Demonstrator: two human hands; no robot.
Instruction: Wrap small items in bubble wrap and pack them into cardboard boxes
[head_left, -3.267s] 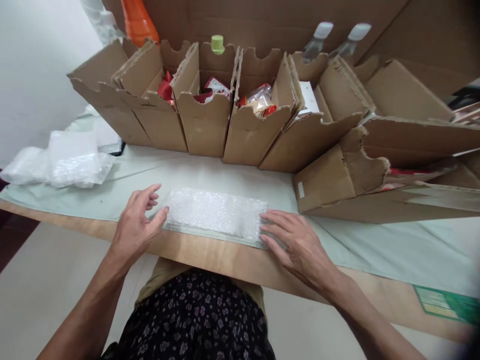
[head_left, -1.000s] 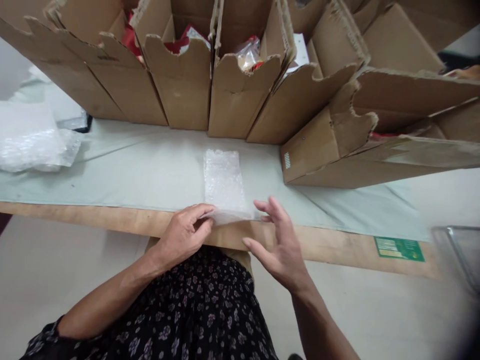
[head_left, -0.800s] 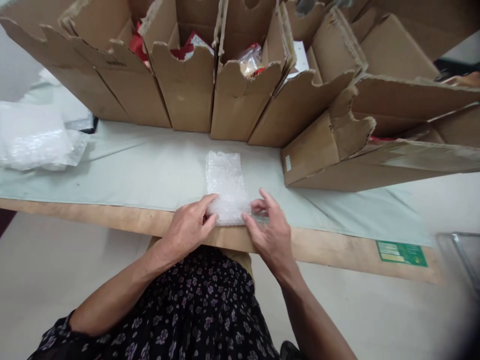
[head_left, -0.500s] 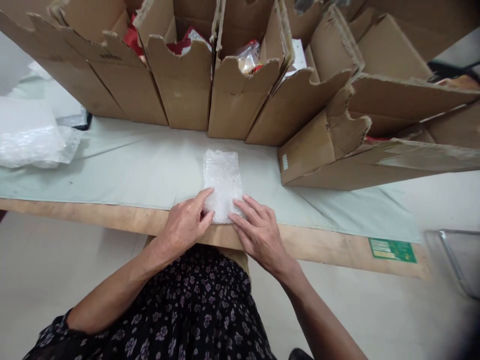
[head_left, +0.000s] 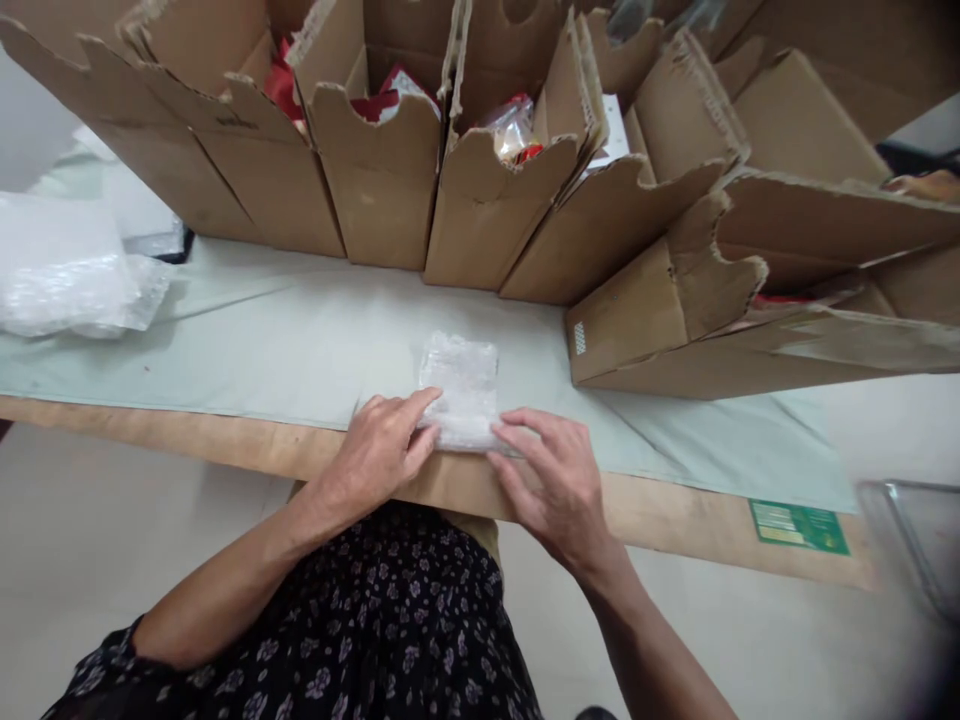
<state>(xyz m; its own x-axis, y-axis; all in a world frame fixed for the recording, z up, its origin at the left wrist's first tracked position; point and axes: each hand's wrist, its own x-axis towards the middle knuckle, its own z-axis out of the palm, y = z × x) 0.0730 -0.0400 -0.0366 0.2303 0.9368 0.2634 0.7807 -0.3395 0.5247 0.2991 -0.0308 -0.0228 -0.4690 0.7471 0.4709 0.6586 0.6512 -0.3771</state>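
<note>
A small piece of clear bubble wrap (head_left: 463,385), folded into a short thick pad, lies on the pale green cloth (head_left: 285,340) near the table's front edge. My left hand (head_left: 379,453) rests at its left side, fingers stretched flat with the tips pressing on the wrap. My right hand (head_left: 555,478) lies at its right near corner, fingers extended flat and pressing the edge down. Neither hand is wrapped round anything.
A row of open cardboard bins (head_left: 382,170) with red and clear packets stands behind the wrap. More cardboard boxes (head_left: 750,290) lie tilted at the right. A heap of bubble wrap (head_left: 67,275) sits at the far left. A green label (head_left: 799,525) and a clear container (head_left: 915,535) sit at the right.
The bubble wrap strip, turned lengthwise away from me, has been folded over from its near end into a shorter pad. Both hands now press flat on it.
</note>
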